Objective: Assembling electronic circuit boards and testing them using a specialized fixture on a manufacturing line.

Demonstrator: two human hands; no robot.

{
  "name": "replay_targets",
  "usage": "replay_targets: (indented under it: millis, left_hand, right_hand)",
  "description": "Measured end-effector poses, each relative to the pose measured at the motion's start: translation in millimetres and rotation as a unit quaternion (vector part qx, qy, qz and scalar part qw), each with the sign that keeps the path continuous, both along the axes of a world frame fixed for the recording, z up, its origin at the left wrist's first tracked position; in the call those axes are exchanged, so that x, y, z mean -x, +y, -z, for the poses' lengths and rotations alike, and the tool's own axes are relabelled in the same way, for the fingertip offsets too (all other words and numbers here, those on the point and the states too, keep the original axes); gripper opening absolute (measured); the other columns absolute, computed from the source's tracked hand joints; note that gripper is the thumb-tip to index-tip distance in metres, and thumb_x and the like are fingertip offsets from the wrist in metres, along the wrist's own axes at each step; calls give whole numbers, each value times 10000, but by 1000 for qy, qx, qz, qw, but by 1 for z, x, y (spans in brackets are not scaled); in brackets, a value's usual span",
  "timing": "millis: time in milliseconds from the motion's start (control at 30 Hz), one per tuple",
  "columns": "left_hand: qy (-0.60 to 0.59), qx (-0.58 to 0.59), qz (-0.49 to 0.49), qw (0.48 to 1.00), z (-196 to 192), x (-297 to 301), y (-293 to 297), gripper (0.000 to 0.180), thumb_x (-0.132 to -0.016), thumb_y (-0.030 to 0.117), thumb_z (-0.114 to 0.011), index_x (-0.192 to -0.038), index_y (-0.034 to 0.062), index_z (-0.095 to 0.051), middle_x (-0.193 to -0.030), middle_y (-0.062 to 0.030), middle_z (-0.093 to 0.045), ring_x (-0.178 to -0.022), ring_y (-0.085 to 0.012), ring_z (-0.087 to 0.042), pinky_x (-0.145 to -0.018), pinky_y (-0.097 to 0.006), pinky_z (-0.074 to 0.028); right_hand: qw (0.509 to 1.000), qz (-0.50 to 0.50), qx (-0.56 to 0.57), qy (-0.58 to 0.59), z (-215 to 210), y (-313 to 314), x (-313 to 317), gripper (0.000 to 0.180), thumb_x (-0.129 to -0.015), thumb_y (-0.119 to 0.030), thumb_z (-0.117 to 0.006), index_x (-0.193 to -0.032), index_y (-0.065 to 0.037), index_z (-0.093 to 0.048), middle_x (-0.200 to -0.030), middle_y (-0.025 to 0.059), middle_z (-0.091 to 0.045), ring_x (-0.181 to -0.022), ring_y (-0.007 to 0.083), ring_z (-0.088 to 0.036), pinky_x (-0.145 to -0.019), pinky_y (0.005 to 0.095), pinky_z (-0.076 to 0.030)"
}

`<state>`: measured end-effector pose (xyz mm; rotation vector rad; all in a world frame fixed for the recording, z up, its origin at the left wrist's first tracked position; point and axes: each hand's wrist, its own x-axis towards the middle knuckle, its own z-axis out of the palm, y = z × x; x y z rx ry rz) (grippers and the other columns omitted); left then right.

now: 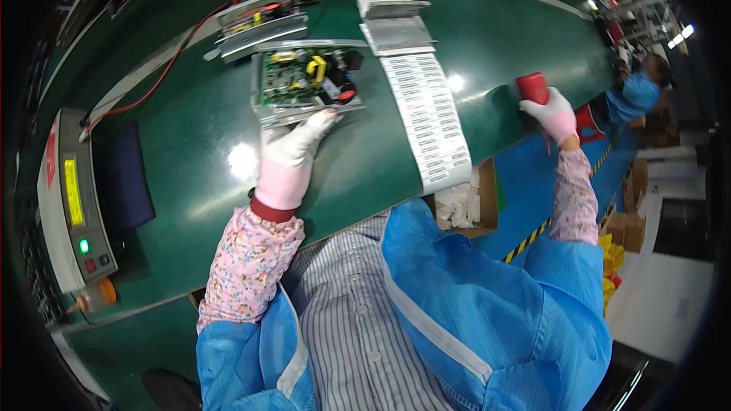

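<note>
My left hand (pixel 288 158) rests flat, fingers open, on the circuit board (pixel 308 80); my right hand (pixel 553 113), grip clamped, holds the red cylinder (pixel 532 87) beyond the worktop (pixel 198 137) edge.

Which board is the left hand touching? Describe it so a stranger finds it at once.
Start at the green conveyor belt and follow the white-gloved left hand to its fingertips. There lies a green circuit board in a grey metal tray, carrying a yellow transformer and a red part. Unlike the red-wired unit behind it, it lies beside the long white label strip.
</note>
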<state>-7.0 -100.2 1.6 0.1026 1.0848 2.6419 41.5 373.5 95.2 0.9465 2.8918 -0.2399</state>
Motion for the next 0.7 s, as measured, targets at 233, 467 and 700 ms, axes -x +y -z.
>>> replay_targets:
  millis: [233,467,700]
  left_hand:
    - [-1,127,-49,991,-15,-4,4,287,-869,-68,-731,-1146,-30,-664,-1020,-88,-748,-887,-155,-712,-819,-247,-565]
    - [52,133,-60,988,1,-2,7,278,-849,-65,-744,-1115,-36,-667,-1001,-100,-751,-865,-150,-708,-784,-240,-563]
    - [118,214,-43,969,1,-1,2,312,-849,-76,-736,-1143,-44,-637,-1016,-116,-748,-864,-149,-709,-771,-234,-563]
  right_hand:
    - [602,-121,662,429,-24,-167,15,569,-864,-139,-761,-1361,-13,-513,-1324,222,-575,-1123,323,-627,-1029,495,-516]
    - [638,-278,547,465,16,-281,11,796,-676,-55,-871,-1385,-68,-510,-1369,178,-545,-1184,336,-599,-1010,465,-513]
    - [665,-314,481,478,21,-296,14,785,-653,-34,-883,-1356,-79,-536,-1348,160,-551,-1172,325,-599,-963,447,-535]
